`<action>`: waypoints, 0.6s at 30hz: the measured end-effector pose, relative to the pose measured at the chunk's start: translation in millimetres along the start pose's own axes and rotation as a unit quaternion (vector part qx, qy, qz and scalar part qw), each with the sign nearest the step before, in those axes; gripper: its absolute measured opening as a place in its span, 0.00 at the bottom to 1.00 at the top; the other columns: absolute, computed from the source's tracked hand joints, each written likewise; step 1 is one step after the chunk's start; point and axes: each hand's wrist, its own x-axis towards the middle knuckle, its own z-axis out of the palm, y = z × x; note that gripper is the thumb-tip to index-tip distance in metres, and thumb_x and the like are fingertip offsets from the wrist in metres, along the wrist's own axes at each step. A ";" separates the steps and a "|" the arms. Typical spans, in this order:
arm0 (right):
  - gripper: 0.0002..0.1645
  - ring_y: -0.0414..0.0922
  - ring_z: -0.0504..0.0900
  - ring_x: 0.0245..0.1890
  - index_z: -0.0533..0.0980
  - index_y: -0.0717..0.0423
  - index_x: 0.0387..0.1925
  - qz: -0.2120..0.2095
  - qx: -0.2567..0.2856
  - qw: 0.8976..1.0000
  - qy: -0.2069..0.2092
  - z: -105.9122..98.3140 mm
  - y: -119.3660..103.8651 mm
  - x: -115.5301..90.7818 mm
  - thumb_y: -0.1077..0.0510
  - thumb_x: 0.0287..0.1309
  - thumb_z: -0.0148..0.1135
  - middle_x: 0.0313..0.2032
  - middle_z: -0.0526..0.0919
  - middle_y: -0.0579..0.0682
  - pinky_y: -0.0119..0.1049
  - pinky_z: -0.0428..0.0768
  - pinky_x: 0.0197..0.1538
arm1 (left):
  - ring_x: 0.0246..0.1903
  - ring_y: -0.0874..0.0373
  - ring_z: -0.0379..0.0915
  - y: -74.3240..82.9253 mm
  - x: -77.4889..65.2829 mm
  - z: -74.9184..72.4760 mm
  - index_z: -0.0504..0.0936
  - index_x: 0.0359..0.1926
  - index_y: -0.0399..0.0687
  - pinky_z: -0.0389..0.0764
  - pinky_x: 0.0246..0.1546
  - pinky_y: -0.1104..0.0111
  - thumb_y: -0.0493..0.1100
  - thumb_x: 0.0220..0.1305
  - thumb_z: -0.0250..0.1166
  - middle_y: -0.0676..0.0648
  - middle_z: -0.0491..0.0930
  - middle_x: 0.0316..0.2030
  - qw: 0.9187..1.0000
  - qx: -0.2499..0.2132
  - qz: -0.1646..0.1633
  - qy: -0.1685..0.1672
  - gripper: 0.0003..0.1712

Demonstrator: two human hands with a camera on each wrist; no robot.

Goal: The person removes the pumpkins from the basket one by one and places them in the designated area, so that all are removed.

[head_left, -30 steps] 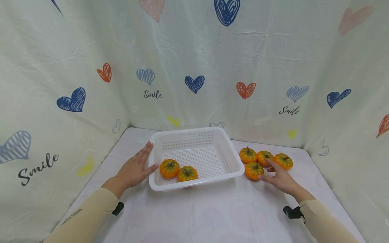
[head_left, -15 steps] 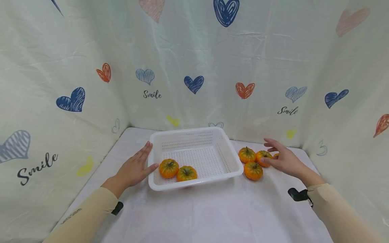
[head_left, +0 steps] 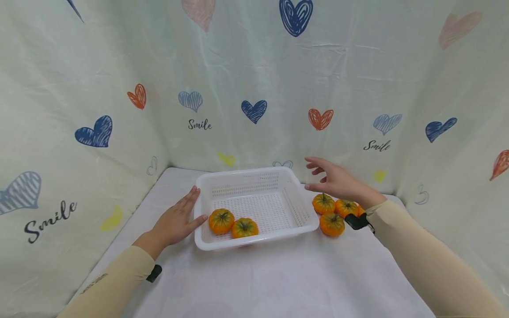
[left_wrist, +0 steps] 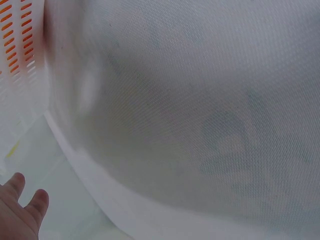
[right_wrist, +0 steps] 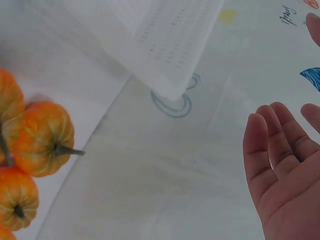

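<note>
Small orange ribbed pumpkins lie clustered just below the empty, loosely spread right hand. The white perforated basket is touched by the flat, released left hand.

the basket sits at mid-frame on the table, with two pumpkins side by side in its lower left corner. the left hand lies flat on the table, touching the basket's left wall. right of the basket, just beside it, a cluster of pumpkins rests on the table; a fourth may lie behind the wrist. the right hand hangs above that cluster, at the basket's upper right corner. a curtain stands behind and to both sides.
</note>
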 end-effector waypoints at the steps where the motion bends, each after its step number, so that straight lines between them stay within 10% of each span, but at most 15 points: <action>1: 0.52 0.53 0.72 0.61 0.57 0.48 0.76 -0.006 0.002 1.000 -0.006 1.3 -4.3 6.0 0.45 0.56 0.74 0.67 0.70 0.56 0.52 0.79 0.57 | 0.74 0.41 0.44 0.1 0.1 -0.2 0.43 0.79 0.39 0.55 0.70 0.45 0.68 0.71 0.51 0.39 0.41 0.78 1.000 0.000 0.000 0.000 0.53; 18: 0.49 0.50 0.73 0.61 0.57 0.46 0.76 -0.019 0.058 0.995 -0.082 54.6 -42.7 79.1 0.47 0.59 0.71 0.66 0.71 0.53 0.45 0.81 0.55 | 0.74 0.40 0.45 0.9 0.1 -0.5 0.43 0.79 0.40 0.55 0.69 0.44 0.68 0.70 0.51 0.40 0.42 0.78 1.000 0.002 -0.003 0.004 0.52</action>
